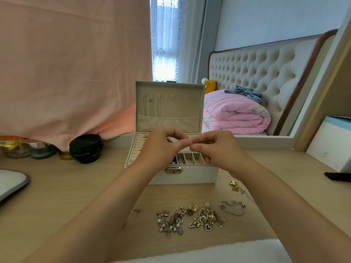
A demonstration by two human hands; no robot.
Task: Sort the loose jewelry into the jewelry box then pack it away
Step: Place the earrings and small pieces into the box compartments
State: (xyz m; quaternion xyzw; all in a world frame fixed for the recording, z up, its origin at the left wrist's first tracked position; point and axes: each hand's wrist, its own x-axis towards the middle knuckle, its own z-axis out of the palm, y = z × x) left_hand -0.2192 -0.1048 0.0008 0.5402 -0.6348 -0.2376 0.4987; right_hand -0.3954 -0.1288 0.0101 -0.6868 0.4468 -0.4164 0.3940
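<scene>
I had the left grip [161, 145] and the right grip [214, 147] fingertip to fingertip. Both were curled and pinching one small piece [190, 144], too tiny for me to identify. They hung just above the open jewelry box [186, 175], its small compartments directly beneath. The loose jewelry [190, 217] lay on the tabletop [76, 186] in front of the box, toward me, between both arms.

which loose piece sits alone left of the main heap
The small silver stud, lying by itself; the other pieces cluster in the heap or further right.
</scene>
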